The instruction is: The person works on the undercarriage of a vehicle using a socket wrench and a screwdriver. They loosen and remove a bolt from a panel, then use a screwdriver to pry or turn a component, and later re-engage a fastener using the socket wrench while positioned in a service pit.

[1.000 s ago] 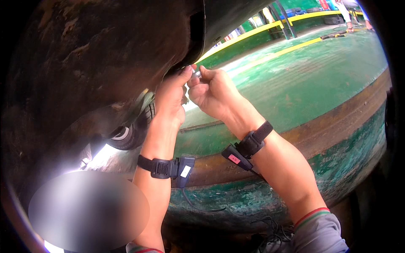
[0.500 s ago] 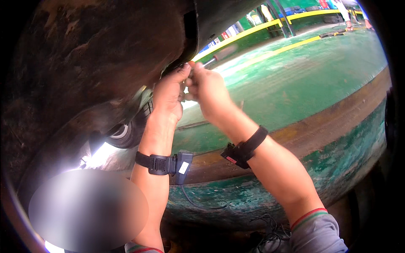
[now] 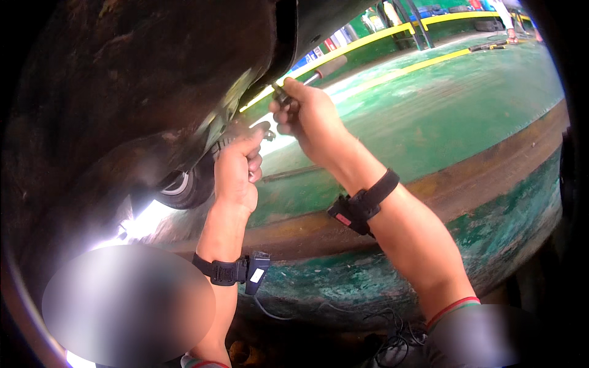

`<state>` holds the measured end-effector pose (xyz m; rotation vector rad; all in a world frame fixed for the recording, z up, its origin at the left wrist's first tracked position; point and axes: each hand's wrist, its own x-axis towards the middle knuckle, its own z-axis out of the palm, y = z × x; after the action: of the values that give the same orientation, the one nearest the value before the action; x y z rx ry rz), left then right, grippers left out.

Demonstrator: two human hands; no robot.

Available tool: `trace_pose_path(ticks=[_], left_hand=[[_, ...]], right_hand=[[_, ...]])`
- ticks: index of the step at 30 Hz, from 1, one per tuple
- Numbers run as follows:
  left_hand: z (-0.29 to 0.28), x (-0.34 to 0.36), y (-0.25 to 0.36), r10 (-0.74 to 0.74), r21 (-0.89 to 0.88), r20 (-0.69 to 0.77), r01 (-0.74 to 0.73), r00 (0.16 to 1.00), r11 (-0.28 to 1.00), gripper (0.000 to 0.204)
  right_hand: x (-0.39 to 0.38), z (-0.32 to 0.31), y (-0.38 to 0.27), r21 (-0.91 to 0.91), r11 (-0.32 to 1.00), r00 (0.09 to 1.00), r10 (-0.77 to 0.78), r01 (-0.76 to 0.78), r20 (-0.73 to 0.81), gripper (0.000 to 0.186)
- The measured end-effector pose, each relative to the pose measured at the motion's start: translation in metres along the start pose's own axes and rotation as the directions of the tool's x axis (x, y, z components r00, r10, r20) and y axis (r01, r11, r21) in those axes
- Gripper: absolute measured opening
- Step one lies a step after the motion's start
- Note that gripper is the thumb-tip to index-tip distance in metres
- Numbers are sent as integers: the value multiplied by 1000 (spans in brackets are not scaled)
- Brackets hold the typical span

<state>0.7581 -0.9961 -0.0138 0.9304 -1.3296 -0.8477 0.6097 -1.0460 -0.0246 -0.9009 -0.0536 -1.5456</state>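
Judged unfinished; cannot confirm completed steps. Pinching small dark part (image 3: 281, 95) in right hand (image 3: 314, 116) near handled tool (image 3: 331, 66). Holding left hand (image 3: 236, 167) curled near dark panel (image 3: 159, 73); cannot tell contents.

Small dark piece (image 3: 281, 96), blurred, in the right hand (image 3: 310, 116); beyond, a slanting tool (image 3: 321, 73), its cylindrical handle (image 3: 332, 66) pinkish-grey, shaft (image 3: 312, 80) bright metal.

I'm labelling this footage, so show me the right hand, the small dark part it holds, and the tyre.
Right hand (image 3: 314, 116): head view, middle of the hand.
Small dark part (image 3: 281, 95): head view, its visible middle.
Tyre (image 3: 200, 187): head view, on its dark rubber.
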Motion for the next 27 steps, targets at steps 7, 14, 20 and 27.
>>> trace_pose_path(ticks=[7, 14, 20, 27], left_hand=[[-19, -2, -7, 198, 142, 54, -203, 979, 969, 28], [10, -9, 5, 228, 298, 72, -239, 971, 924, 38], [5, -24, 4, 104, 262, 125, -134, 987, 956, 43], [-40, -43, -2, 93, 327, 79, -114, 993, 938, 48]], right_hand=[[2, 3, 4, 95, 995, 999, -23, 20, 40, 11], [10, 4, 27, -127, 959, 966, -259, 255, -18, 15], [16, 3, 39, -334, 801, 843, -536, 497, -32, 20], [12, 14, 34, 28, 943, 942, -328, 331, -75, 21]])
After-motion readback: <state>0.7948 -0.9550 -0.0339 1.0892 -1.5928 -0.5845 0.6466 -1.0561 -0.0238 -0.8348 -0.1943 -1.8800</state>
